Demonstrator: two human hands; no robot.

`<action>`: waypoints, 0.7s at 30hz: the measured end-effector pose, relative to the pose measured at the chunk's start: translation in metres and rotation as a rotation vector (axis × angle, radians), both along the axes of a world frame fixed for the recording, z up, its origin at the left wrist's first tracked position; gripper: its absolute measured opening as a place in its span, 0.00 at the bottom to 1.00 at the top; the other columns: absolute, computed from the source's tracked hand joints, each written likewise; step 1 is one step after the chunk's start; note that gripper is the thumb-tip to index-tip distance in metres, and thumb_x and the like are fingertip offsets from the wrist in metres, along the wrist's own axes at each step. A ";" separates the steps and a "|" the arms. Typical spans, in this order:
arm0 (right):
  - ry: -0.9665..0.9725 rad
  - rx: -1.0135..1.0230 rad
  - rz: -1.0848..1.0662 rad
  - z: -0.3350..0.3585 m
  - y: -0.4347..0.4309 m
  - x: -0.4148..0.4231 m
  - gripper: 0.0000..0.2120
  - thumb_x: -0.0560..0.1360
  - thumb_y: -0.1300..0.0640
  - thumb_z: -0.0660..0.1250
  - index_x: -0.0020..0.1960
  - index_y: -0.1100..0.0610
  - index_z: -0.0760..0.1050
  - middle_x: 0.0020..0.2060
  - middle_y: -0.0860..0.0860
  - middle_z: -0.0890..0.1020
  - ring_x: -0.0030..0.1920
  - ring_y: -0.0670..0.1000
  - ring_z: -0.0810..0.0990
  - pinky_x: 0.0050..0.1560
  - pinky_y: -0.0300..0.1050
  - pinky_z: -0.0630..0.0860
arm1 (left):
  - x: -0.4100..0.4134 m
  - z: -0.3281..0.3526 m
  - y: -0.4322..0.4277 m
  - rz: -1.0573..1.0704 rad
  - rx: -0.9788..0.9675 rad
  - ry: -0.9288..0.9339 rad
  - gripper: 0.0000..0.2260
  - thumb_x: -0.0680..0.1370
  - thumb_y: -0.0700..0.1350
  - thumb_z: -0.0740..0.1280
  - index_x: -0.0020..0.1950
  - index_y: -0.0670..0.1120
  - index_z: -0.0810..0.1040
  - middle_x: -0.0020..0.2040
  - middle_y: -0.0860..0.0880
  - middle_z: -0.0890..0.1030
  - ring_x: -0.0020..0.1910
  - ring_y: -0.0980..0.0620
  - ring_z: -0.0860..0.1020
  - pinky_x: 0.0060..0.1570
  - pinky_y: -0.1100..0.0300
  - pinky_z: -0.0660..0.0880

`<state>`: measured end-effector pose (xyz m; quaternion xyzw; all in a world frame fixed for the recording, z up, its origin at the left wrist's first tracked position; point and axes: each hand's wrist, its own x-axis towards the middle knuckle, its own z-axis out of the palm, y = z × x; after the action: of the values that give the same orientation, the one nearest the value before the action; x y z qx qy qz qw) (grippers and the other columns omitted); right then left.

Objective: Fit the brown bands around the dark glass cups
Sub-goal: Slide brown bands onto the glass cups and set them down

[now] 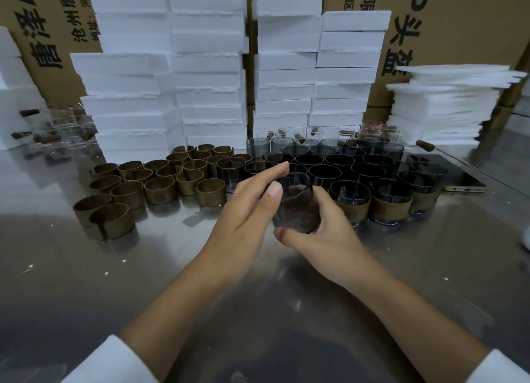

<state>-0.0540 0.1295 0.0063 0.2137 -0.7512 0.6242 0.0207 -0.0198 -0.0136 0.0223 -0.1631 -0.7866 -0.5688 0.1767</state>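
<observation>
My right hand (321,239) grips a bare dark glass cup (295,204) from the right and below, tilted above the metal table (143,282). My left hand (243,219) is just left of the cup, fingers extended, its thumb and fingertips at the cup's rim and side. Several loose brown bands (160,192) stand in a cluster to the left. Behind the hands is a block of several dark glass cups (341,164). Three cups at the front right wear brown bands (390,209).
Stacks of white foam boxes (206,75) and cardboard cartons (459,24) wall off the back. Clear glasses with brown handles (60,130) sit at the far left. A pile of white foam sheets (447,104) and a phone (456,179) lie at the right.
</observation>
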 end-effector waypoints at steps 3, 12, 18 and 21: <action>0.000 0.027 0.028 -0.001 -0.001 0.001 0.24 0.63 0.56 0.74 0.58 0.49 0.71 0.51 0.47 0.82 0.53 0.46 0.82 0.55 0.47 0.78 | 0.004 0.002 0.004 -0.033 -0.010 0.021 0.20 0.78 0.58 0.54 0.69 0.57 0.71 0.67 0.60 0.72 0.67 0.70 0.65 0.58 0.80 0.61; -0.009 0.015 -0.038 -0.002 -0.002 -0.001 0.22 0.68 0.58 0.76 0.58 0.49 0.71 0.50 0.45 0.81 0.50 0.39 0.81 0.50 0.36 0.77 | 0.009 0.006 0.011 -0.048 -0.024 0.148 0.20 0.76 0.58 0.54 0.62 0.52 0.77 0.63 0.52 0.77 0.68 0.59 0.69 0.68 0.61 0.66; -0.056 0.004 -0.082 0.001 0.000 -0.002 0.19 0.70 0.58 0.75 0.57 0.51 0.72 0.48 0.46 0.82 0.45 0.39 0.81 0.44 0.32 0.76 | 0.006 0.004 0.010 -0.044 -0.031 0.142 0.19 0.76 0.57 0.55 0.60 0.53 0.78 0.60 0.52 0.78 0.66 0.59 0.71 0.64 0.68 0.66; -0.072 -0.009 -0.114 0.002 0.001 -0.003 0.17 0.69 0.57 0.75 0.55 0.51 0.73 0.46 0.46 0.82 0.42 0.37 0.80 0.39 0.28 0.73 | 0.005 0.003 0.008 -0.020 -0.033 0.143 0.19 0.76 0.58 0.55 0.60 0.53 0.78 0.59 0.52 0.79 0.65 0.58 0.72 0.62 0.69 0.66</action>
<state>-0.0566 0.1308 0.0078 0.1479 -0.7597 0.6325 0.0302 -0.0151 -0.0057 0.0256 -0.2141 -0.7795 -0.5444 0.2241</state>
